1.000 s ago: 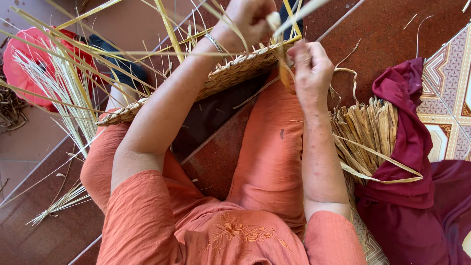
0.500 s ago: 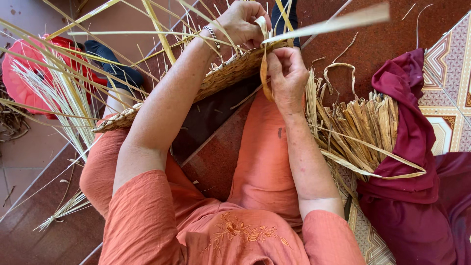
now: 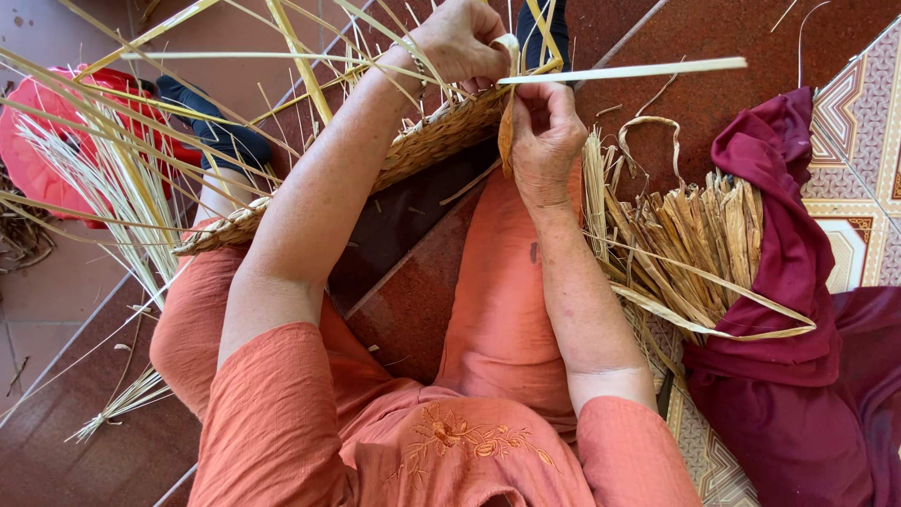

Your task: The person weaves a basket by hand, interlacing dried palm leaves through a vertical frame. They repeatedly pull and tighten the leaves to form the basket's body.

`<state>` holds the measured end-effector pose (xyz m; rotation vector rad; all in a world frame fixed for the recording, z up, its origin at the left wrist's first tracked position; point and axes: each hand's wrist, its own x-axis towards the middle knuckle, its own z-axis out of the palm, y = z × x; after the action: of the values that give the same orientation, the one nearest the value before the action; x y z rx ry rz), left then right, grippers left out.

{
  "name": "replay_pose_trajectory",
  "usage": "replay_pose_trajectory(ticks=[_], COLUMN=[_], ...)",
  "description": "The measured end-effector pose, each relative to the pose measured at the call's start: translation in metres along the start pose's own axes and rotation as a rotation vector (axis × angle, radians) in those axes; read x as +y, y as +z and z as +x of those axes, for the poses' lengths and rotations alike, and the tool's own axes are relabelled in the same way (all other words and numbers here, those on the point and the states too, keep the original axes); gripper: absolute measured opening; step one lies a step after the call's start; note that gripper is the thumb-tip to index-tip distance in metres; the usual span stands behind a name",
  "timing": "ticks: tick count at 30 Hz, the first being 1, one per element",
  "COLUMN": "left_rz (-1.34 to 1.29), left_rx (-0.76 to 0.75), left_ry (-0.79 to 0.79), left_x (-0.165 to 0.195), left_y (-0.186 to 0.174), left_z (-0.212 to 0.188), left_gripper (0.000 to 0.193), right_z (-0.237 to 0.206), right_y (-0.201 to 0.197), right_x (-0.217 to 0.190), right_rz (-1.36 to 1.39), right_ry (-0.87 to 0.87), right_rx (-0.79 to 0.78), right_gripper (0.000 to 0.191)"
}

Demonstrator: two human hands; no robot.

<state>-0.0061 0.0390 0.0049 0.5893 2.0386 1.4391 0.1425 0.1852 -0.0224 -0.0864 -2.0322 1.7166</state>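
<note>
Across our lap, running from nine o'clock up toward twelve, lies a flat woven mat of tan straw (image 3: 413, 150) with long loose yellow stalks fanning out from its edges. Our left hand (image 3: 460, 42) sits at twelve o'clock on the mat's far end, its fingers (image 3: 488, 66) curled tight over the woven edge and the strands there. Our right hand (image 3: 544, 136) is just below it, at about one o'clock, touching the left; its fingers are clenched around a flat pale strip of straw (image 3: 624, 71) that juts out level toward two o'clock, and a darker brown strand hangs down from the same grip beside the palm.

We wear a loose orange tunic with stitched flowers at the chest (image 3: 469, 441) and matching orange trousers, and we sit on dark red floor tiles (image 3: 723, 47).

At three o'clock, just beside our right forearm, a bundle of dry brown and tan leaf strips (image 3: 694, 244) lies on the floor, one curled strip looping up from its top. A crumpled maroon cloth (image 3: 798, 263) wraps round the bundle's outer side and spreads down to five o'clock, partly over patterned floor tiles in cream and red (image 3: 863, 113).

At ten o'clock, behind the loose stalks, a red plastic thing (image 3: 38, 160) shows, its shape unclear. A small sheaf of thin pale stalks (image 3: 122, 408) lies on the floor at eight o'clock.
</note>
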Motion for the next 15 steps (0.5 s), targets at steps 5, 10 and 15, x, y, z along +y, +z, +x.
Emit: replay_pose_trajectory(ticks=[5,10,15], left_rz=[0.034,0.286,0.232], left_rx=[-0.089,-0.120,-0.130], left_ry=[-0.056,-0.057,0.029], left_x=[0.003,0.014,0.013], left_y=[-0.006,0.000,-0.006], left_z=[0.003,0.010,0.000], left_gripper=[0.013,0.011,0.015], right_z=[0.002,0.000,0.002], right_y=[0.002,0.002,0.002], right_x=[-0.006,-0.011,-0.015], right_rz=[-0.132,-0.201,-0.304], right_ry=[-0.070,-0.088,-0.123], right_rx=[0.016,0.018,0.028], right_gripper=[0.014,0.016,0.018])
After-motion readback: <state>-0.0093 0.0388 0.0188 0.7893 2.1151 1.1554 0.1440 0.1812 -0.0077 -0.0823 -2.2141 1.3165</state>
